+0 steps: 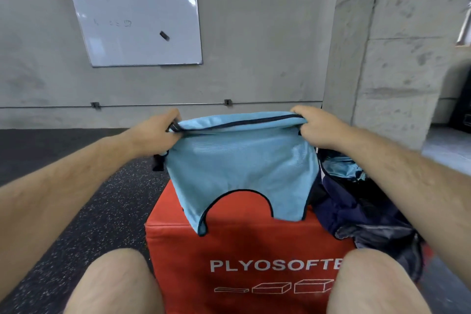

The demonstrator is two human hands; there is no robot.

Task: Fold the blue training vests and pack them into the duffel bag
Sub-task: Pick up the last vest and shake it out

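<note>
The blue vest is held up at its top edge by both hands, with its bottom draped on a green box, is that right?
Almost. The box is red, not green. The head view shows the left hand and the right hand holding the blue vest by its top edge, its bottom draped on the red box.

A red plyo box (249,245) stands right in front of me, its near face printed in white with PLYOSOFTE, the rest of the word hidden from my view, above three outlined box drawings. It sits on black rubber flooring (96,211) flecked with pale specks. Ahead of me a whiteboard (135,7) hangs on the grey concrete wall (254,33), a dark eraser (164,35) stuck to it. A thin metal conduit (158,104) runs along the wall lower down. A concrete pillar (397,71) rises to my right.
</note>
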